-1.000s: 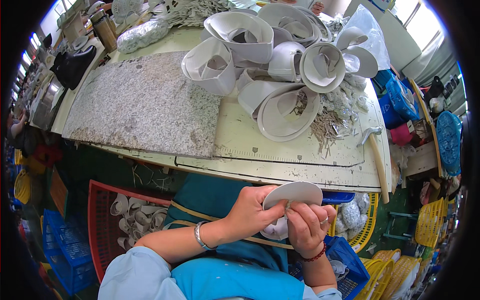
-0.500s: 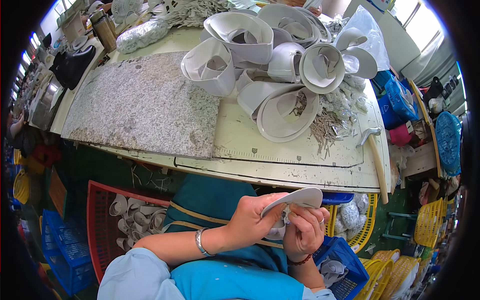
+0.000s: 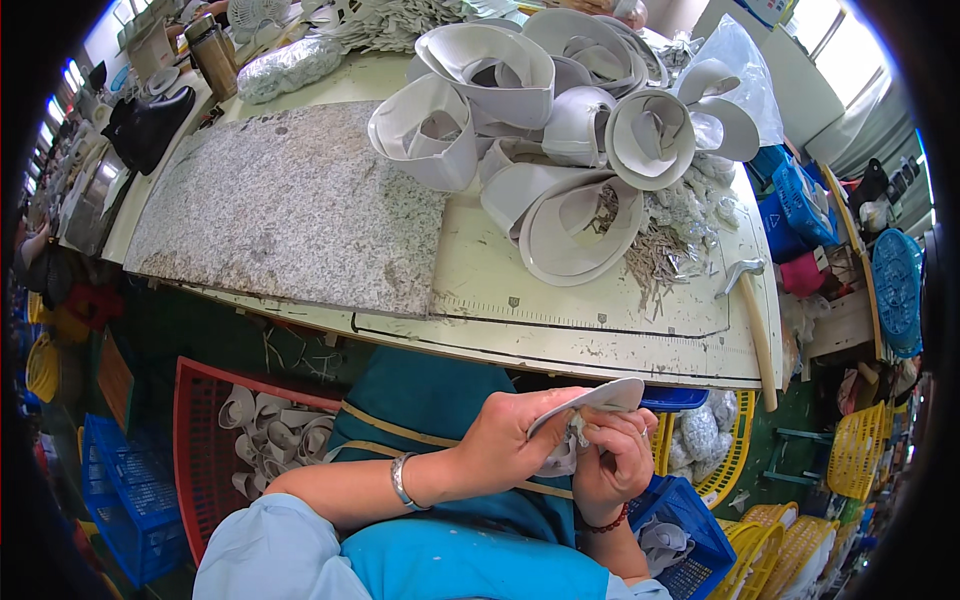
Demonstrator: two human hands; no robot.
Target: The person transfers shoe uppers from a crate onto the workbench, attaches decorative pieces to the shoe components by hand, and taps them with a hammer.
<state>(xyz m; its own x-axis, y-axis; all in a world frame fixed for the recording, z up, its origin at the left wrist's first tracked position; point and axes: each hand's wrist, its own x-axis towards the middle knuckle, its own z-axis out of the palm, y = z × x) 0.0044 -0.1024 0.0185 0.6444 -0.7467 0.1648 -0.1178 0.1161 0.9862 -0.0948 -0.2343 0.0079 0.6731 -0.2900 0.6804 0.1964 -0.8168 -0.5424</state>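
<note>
Above my lap, in front of the table's near edge, I hold a pale grey-white curved piece (image 3: 612, 393) that looks like a shoe upper. My left hand (image 3: 508, 428) grips its left side, thumb pressed against the inner face. The fingers of my right hand (image 3: 615, 462) are bent and pinch its lower right edge. Between the two hands hangs a small crumpled whitish bit (image 3: 577, 432), too small to make out. Part of the piece is hidden behind my fingers. Similar curved pieces (image 3: 580, 230) lie nested in a pile on the table.
A speckled stone slab (image 3: 290, 210) covers the table's left part. On the right edge a hammer (image 3: 752, 320) rests, its handle overhanging. Grey scraps (image 3: 655, 255) lie beside the pile. Below stand a red basket (image 3: 195, 450), a blue crate (image 3: 705, 540) and a yellow basket (image 3: 742, 440).
My right fingers have shifted slightly at the piece's edge, and more of the crumpled bit shows between my hands. The curved piece has tilted a little. The view has shifted slightly.
</note>
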